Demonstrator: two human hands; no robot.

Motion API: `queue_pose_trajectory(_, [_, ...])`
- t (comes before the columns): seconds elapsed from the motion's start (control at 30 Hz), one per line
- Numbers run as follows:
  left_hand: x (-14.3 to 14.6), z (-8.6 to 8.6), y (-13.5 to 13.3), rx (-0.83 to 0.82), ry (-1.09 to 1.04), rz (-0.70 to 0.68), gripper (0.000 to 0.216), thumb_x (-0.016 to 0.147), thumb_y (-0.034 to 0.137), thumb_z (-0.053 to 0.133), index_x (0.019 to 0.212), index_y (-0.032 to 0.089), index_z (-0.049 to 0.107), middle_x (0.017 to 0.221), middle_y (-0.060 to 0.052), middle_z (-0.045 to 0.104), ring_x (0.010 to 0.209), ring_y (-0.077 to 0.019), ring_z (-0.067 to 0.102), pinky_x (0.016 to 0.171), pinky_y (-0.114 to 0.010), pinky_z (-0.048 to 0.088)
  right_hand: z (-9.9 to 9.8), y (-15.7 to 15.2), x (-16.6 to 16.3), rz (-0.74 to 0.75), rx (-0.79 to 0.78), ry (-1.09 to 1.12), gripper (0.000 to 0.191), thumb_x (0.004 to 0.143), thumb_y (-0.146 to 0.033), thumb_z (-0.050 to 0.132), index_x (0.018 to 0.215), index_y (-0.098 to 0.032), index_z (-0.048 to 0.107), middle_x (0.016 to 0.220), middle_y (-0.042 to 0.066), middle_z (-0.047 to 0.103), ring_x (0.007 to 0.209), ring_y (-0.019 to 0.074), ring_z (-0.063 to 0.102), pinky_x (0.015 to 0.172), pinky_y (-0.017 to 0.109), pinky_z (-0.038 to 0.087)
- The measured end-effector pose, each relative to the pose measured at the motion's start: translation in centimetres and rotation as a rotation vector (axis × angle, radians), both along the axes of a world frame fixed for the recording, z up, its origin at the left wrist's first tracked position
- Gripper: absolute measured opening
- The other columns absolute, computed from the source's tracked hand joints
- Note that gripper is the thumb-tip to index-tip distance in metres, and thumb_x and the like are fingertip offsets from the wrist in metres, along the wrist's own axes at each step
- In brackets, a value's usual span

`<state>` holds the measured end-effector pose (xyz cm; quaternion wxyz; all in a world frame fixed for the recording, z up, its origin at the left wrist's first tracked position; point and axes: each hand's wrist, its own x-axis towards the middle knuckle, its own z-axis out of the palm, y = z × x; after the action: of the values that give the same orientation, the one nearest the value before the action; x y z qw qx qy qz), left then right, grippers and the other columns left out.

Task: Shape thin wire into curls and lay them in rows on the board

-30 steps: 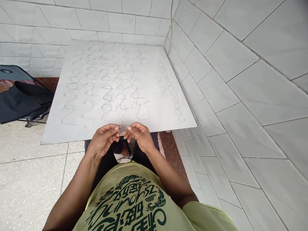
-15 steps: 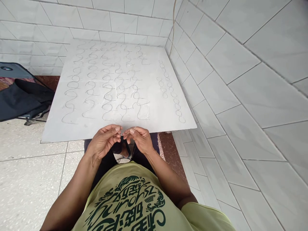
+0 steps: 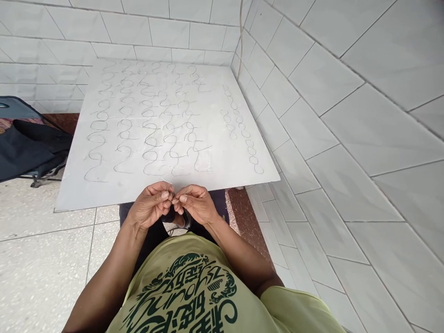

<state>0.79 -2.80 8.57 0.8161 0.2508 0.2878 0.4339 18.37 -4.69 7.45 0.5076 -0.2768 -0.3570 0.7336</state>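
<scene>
Between my two hands runs a thin piece of wire (image 3: 171, 200), pale and partly hidden by the fingers. My left hand (image 3: 151, 203) pinches it between thumb and fingertips, and a thin end sticks up above that hand. My right hand (image 3: 196, 203) pinches the same wire close by, the fingertips of both hands nearly touching. Both hands are at the near edge of a white board (image 3: 135, 187). On the board lie several curved, S-shaped wire pieces (image 3: 151, 134) in rows, with chains of small wire rings (image 3: 244, 134) toward the right.
White tiled walls meet behind the board, and the right wall (image 3: 329, 138) runs close along its side. A cable (image 3: 240, 41) hangs in the corner. At the left stands a folding chair (image 3: 31, 143) with dark cloth. The speckled floor (image 3: 41, 249) shows below.
My hands have drawn closer together, and the wire between them has shifted, with an end now rising above my left hand. The view has tilted slightly.
</scene>
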Motion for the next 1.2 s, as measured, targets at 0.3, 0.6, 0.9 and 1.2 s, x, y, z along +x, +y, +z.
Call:
queue_pose_trajectory(0.3, [0.7,-0.3,-0.1,-0.006,-0.006,0.046,0.024,0.07,0.018,0.092,0.083,0.01,0.074,0.068,0.0,0.067,0.047,-0.0042,0.059,0.042,-0.009,0.049,-0.7,0.0,0.3,-0.036,0.036,-0.036,0.029,0.073,-0.046,0.091,0.082,-0.021,0.077,0.083,0.004,0.077,0.064,0.0165,0.066,0.061,0.034,0.058])
queue_pose_trajectory(0.6, [0.9,-0.2,-0.1,-0.022,0.032,0.021,0.026,0.071,0.02,0.091,0.079,0.011,0.069,0.07,0.001,0.065,0.047,-0.0027,0.058,0.042,-0.008,0.048,0.0,0.1,1.5,-0.044,0.225,-0.212,0.023,0.077,-0.043,0.088,0.08,-0.023,0.077,0.087,0.005,0.074,0.072,0.0174,0.068,0.066,0.034,0.058])
queue_pose_trajectory(0.9, [1.1,-0.7,-0.1,-0.045,0.055,0.007,0.026,0.071,0.02,0.092,0.078,0.012,0.068,0.071,0.0,0.067,0.045,-0.0009,0.055,0.04,-0.006,0.043,-0.5,0.2,1.5,-0.031,0.237,-0.189,0.022,0.074,-0.042,0.09,0.077,-0.024,0.079,0.083,0.004,0.075,0.077,0.0201,0.07,0.076,0.038,0.06])
queue_pose_trajectory(1.2, [1.0,-0.7,-0.4,-0.071,0.105,-0.035,0.026,0.068,0.019,0.093,0.082,0.011,0.072,0.065,0.001,0.068,0.042,-0.0032,0.056,0.039,-0.009,0.045,-1.2,0.1,2.2,0.038,0.232,-0.174,0.019,0.074,-0.037,0.091,0.08,-0.022,0.081,0.084,0.005,0.076,0.076,0.0198,0.072,0.074,0.036,0.061])
